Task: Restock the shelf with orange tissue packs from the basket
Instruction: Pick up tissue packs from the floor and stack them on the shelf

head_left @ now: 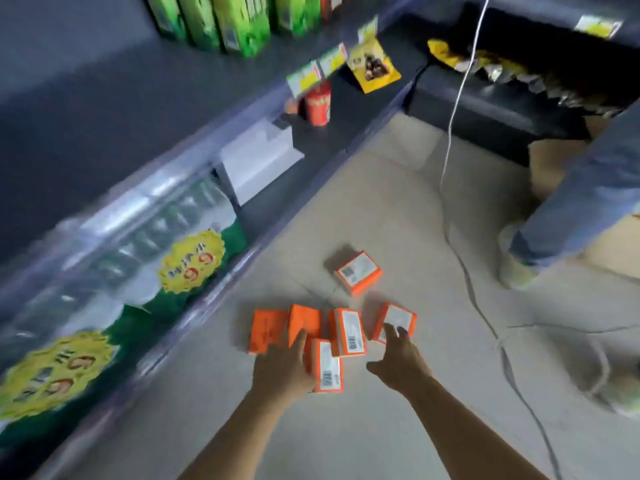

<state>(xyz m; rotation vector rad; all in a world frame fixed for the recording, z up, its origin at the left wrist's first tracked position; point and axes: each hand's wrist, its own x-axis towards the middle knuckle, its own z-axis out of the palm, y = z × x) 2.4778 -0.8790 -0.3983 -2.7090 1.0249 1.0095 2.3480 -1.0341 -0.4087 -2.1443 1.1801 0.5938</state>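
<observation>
**Shop-aisle floor: gathering the orange packs before shelving**

Pale floor [381,209] runs beside a dark shelf [322,140] at the left of the head view. Six orange tissue packs [348,332] lie loose on the floor. Five are bunched together near us, and one lone pack [358,271] lies farther off, apart from the rest. No basket is in view, so we cannot say what it holds. Every pack we see is on the floor, none on the shelf.

Our left hand [282,368] lies over the left side of the bunch, fingers stretched forward across two packs. Its grip is released and holds nothing that we can make out, though blur hides the thumb. Our right hand [398,358] reaches out with spread fingers, the tips touching the rightmost pack [396,320]. Its grip too is released, not closed round the pack.

We judge the step in hand to be gathering the packs, with the shelving itself not yet done. The next move calls for both hands to close on the bunch or scoop it together, then lift it to a free stretch of shelf.

On the shelf stand a red can [318,103], a white box [256,161] and clear-wrapped bundles [138,244] with yellow stickers. Green cartons [225,22] fill the tier above. A white cable [457,98] crosses the floor at the right.
</observation>
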